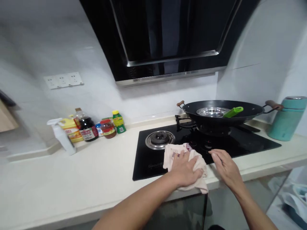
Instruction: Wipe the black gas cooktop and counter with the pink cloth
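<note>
My left hand [184, 171] presses down on a crumpled pale pink cloth [200, 163], its fingers sunk into the fabric. The cloth lies on the front of the black glass stovetop [148, 166] and drapes over the counter's front edge. Just behind it sits the left burner [160, 139], bare with a metal ring. To the right of the cloth, my right hand [226, 167] hovers by the stovetop's front edge, thumb and fingers drawn together. Whatever is between those fingers, if anything, is hidden.
A wok [249, 110] rests on the right burner, containing a shiny metal utensil with a green handle [233, 111]. A teal flask [287, 121] stands at the right. Several bottles and jars, including a spray bottle [62, 135], line the back left. Overhead hangs a black range hood [168, 38].
</note>
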A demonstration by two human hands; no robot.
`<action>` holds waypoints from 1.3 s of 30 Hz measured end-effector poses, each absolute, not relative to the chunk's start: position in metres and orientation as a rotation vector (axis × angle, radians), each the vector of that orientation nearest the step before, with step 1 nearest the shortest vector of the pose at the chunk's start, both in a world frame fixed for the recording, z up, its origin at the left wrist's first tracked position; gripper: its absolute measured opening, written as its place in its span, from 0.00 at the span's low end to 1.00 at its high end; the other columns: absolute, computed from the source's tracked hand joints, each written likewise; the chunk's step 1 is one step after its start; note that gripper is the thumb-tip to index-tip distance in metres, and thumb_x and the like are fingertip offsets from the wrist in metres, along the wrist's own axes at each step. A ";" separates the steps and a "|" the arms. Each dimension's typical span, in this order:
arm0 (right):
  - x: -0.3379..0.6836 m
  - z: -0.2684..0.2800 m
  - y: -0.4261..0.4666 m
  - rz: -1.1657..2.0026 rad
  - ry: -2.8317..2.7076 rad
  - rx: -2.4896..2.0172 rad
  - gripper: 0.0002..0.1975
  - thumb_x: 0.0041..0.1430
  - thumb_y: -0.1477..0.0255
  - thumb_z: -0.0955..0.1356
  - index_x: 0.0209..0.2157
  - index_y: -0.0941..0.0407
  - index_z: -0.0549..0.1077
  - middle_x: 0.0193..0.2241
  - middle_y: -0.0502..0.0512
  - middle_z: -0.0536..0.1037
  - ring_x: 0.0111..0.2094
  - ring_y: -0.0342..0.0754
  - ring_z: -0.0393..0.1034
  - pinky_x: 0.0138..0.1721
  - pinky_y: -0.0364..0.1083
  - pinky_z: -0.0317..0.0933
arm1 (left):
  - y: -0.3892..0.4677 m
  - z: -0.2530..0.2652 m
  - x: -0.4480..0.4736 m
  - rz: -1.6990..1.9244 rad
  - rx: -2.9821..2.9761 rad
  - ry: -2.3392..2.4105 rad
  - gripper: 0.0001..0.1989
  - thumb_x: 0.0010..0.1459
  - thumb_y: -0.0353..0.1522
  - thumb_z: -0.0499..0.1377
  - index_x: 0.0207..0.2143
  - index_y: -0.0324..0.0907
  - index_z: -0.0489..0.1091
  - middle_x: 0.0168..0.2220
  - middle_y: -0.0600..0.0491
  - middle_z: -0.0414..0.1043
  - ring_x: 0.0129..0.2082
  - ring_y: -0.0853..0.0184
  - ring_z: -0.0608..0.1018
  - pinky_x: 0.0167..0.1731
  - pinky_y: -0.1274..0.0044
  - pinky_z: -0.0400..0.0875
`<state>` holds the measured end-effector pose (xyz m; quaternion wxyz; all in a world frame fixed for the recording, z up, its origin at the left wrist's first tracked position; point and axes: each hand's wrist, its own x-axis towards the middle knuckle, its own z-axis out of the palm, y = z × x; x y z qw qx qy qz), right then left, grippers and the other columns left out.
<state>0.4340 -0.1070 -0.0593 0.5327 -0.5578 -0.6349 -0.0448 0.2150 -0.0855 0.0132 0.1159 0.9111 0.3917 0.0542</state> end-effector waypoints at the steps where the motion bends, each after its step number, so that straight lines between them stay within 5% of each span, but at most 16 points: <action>1: 0.435 -0.059 -0.108 -0.076 -1.546 -1.336 0.18 0.71 0.58 0.59 0.46 0.52 0.75 0.48 0.58 0.76 0.53 0.53 0.69 0.58 0.55 0.61 | -0.090 0.012 0.218 0.172 2.667 1.128 0.37 0.67 0.55 0.45 0.72 0.50 0.51 0.75 0.45 0.40 0.74 0.43 0.44 0.67 0.45 0.38; 6: 0.445 -0.064 -0.106 -0.023 -1.567 -1.405 0.22 0.72 0.57 0.56 0.45 0.53 0.76 0.48 0.58 0.77 0.53 0.53 0.70 0.57 0.54 0.62 | -0.115 -0.007 0.223 0.306 2.789 0.887 0.37 0.66 0.56 0.47 0.71 0.48 0.54 0.75 0.42 0.43 0.73 0.40 0.46 0.65 0.43 0.42; 15: 0.455 -0.071 -0.102 -0.128 -1.689 -1.573 0.27 0.72 0.56 0.53 0.45 0.56 0.77 0.46 0.62 0.79 0.50 0.57 0.71 0.54 0.57 0.62 | -0.152 -0.017 0.181 0.527 3.194 0.836 0.34 0.65 0.42 0.61 0.69 0.47 0.55 0.68 0.41 0.58 0.67 0.49 0.61 0.64 0.56 0.53; 26: 0.463 -0.079 -0.099 -0.186 -1.766 -1.615 0.24 0.68 0.55 0.57 0.41 0.54 0.78 0.46 0.62 0.80 0.52 0.60 0.72 0.54 0.56 0.62 | -0.176 -0.039 -0.051 0.420 3.015 1.487 0.36 0.58 0.49 0.65 0.67 0.56 0.61 0.69 0.45 0.60 0.67 0.47 0.64 0.64 0.54 0.53; 36: 0.460 -0.076 -0.096 -0.209 -1.758 -1.622 0.22 0.58 0.51 0.59 0.36 0.52 0.75 0.42 0.65 0.81 0.46 0.63 0.74 0.53 0.60 0.63 | -0.200 -0.014 -0.229 0.054 2.746 2.184 0.41 0.49 0.33 0.68 0.66 0.51 0.62 0.72 0.44 0.54 0.71 0.49 0.59 0.68 0.57 0.47; 39: 0.464 -0.079 -0.094 -0.163 -1.763 -1.630 0.22 0.56 0.50 0.60 0.36 0.51 0.76 0.42 0.64 0.82 0.47 0.64 0.74 0.53 0.61 0.62 | -0.207 -0.004 -0.267 0.033 2.685 2.303 0.40 0.47 0.30 0.68 0.65 0.50 0.64 0.72 0.42 0.54 0.71 0.47 0.57 0.66 0.57 0.52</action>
